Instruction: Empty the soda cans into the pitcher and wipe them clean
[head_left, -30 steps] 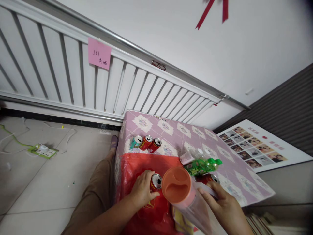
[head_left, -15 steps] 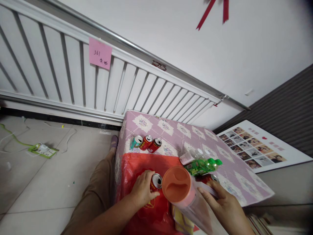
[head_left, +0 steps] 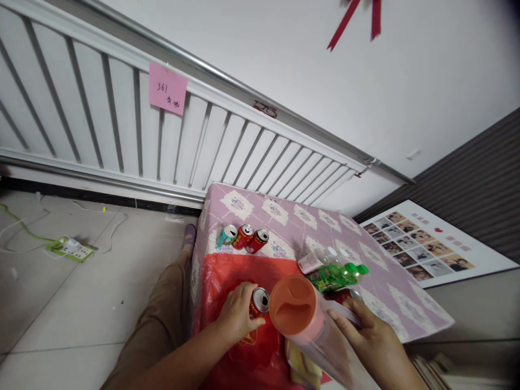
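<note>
The right hand [head_left: 376, 338] grips a tilted, orange-lidded pitcher [head_left: 312, 327]; at its nine o'clock, just beside, the left hand [head_left: 239, 314] curls around an open can [head_left: 260, 300]. Pouring seems in hand, calling for steady alignment. Beyond, towards twelve o'clock, stand three cans [head_left: 242, 237].

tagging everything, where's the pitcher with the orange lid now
In the head view, the pitcher is low and right of centre, its handle in the right hand, its orange lid just right of the can in the left hand.
</note>
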`<state>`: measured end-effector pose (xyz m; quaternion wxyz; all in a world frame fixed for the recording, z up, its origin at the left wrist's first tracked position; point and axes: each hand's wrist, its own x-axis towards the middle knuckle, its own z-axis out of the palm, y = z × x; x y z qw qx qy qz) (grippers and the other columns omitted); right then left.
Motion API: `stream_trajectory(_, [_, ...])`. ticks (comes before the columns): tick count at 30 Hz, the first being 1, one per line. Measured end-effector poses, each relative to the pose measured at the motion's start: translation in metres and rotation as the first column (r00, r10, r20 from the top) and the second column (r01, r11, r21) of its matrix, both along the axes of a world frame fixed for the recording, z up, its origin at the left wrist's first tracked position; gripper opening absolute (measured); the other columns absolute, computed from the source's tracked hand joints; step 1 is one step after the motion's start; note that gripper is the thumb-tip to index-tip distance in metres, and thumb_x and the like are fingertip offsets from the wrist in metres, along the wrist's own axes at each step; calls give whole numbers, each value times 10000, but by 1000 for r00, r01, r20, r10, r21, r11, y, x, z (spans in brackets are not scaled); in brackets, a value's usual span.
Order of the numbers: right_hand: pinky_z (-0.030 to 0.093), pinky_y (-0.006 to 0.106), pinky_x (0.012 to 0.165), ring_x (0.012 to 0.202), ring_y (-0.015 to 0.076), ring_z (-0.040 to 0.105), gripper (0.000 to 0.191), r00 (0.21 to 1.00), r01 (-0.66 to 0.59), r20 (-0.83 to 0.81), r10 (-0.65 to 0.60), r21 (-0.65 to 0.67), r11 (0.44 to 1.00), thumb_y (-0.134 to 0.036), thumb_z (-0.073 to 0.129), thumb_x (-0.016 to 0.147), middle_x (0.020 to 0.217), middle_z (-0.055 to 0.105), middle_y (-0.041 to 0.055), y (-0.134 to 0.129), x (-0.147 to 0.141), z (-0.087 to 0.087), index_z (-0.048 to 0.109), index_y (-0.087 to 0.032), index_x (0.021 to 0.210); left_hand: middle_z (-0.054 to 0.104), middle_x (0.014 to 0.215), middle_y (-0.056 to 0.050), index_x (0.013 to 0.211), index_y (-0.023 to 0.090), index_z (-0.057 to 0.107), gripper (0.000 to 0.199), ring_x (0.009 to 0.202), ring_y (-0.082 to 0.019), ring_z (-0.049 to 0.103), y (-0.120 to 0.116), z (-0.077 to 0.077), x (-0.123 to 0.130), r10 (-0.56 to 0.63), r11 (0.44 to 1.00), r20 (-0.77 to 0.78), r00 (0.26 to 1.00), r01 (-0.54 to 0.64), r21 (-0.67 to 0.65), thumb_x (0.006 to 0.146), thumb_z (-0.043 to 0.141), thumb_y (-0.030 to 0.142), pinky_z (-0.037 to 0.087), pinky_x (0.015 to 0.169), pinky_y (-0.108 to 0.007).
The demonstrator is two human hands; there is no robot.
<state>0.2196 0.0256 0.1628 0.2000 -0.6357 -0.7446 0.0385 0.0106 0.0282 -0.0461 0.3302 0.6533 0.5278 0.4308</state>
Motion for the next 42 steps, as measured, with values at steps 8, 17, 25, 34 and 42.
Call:
stream_trajectory(8, [472, 227, 499, 540, 165, 628, 312, 998, -50, 37, 52, -44, 998, -544, 585, 787, 614, 672, -18, 6, 7, 0, 602, -238, 728, 579, 1264, -102, 1251, 221, 466, 773, 1186, -310, 559, 0, 2, -1, 2, 1000, -6, 1000, -2, -1, 586, 858, 181, 462, 1015, -492])
stream_trajectory(17, [458, 232, 469, 481, 158, 591, 330, 994, -77, 70, 82, -66, 995, -560, 571, 804, 555, 620, -28, 9, 9, -1, 574, -247, 703, 584, 1257, -98, 1252, 228, 468, 782, 1176, -312, 569, 0, 2, -1, 5, 1000, -6, 1000, -5, 6, 579, 866, 188, 470, 1005, -497])
stream_trajectory(25, [435, 232, 460, 455, 145, 561, 343, 998, -42, 50, 45, -52, 998, -571, 567, 794, 524, 569, -49, 7, 1, 2, 555, -248, 680, 583, 1261, -115, 1252, 209, 467, 781, 1181, -319, 564, -1, 3, -1, 7, 1000, -11, 1000, -7, -2, 581, 866, 184, 466, 1005, -503])
stream_trajectory(34, [467, 227, 476, 512, 164, 622, 322, 993, -79, 86, 86, -76, 994, -552, 577, 792, 581, 650, -21, 12, 8, 0, 599, -242, 711, 590, 1239, -101, 1239, 222, 474, 742, 1165, -313, 573, 0, 4, -2, 6, 1000, -6, 1000, -6, 16, 600, 850, 189, 479, 985, -494])
stream_trajectory(42, [481, 228, 492, 562, 182, 663, 328, 995, -52, 82, 59, -83, 995, -556, 575, 790, 644, 701, -5, 12, 7, 2, 632, -235, 757, 588, 1243, -102, 1237, 223, 479, 735, 1173, -312, 569, -1, 8, -4, 4, 1000, -10, 1000, -4, 3, 603, 849, 191, 475, 999, -496])
